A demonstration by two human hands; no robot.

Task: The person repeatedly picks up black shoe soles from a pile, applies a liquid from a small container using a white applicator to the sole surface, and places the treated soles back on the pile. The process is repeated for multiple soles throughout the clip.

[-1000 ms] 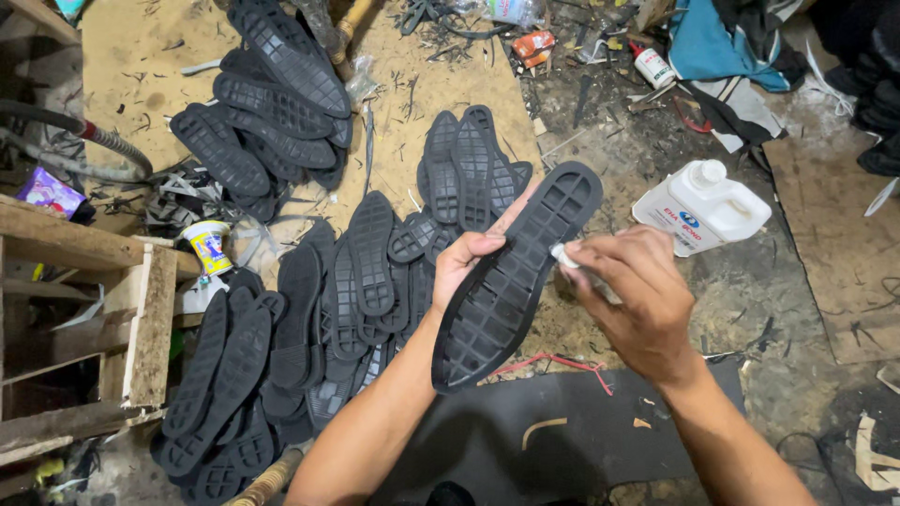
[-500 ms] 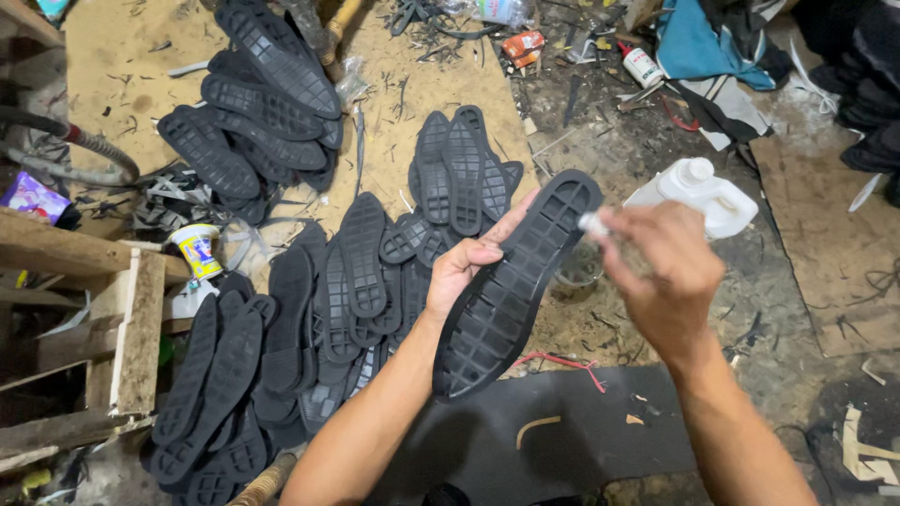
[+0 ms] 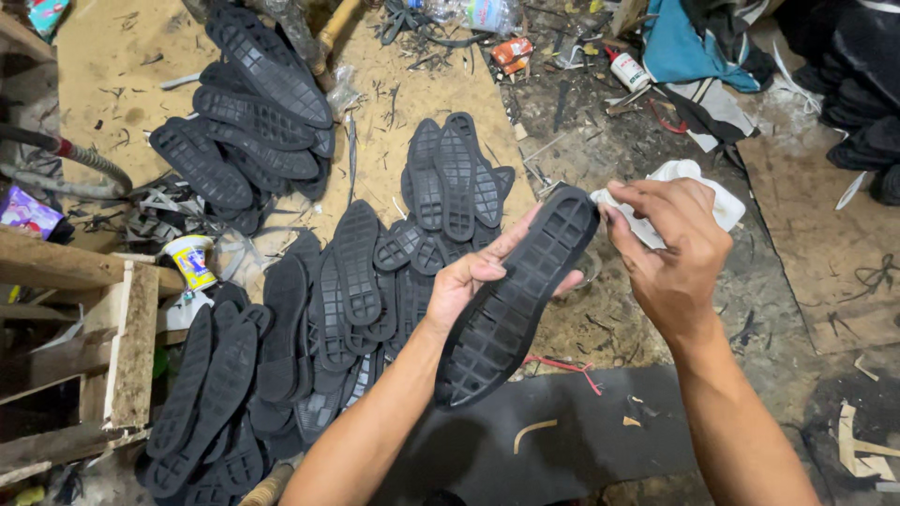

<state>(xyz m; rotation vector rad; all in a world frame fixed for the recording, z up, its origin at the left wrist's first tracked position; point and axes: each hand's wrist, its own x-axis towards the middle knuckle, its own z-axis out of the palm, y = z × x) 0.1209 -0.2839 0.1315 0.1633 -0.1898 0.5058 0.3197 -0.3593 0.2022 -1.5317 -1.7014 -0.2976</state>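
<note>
My left hand (image 3: 472,279) holds a black rubber shoe sole (image 3: 517,292), tread side up, tilted with its toe pointing up and right. My right hand (image 3: 667,245) is closed on a small white cloth or brush (image 3: 606,200) whose tip touches the toe end of the sole. Just behind my right hand a white plastic jug (image 3: 729,202) lies on the ground, mostly hidden by the hand.
Several black soles lie in piles on the ground: one in front (image 3: 347,290), one at the back left (image 3: 246,112), one at the lower left (image 3: 208,394). A wooden frame (image 3: 122,347) stands at the left beside a small cup (image 3: 190,260). A dark mat (image 3: 562,440) lies near me; cluttered tools lie behind.
My right hand has moved up along the sole's edge from near its middle to the toe end. The sole stays held in my left hand.
</note>
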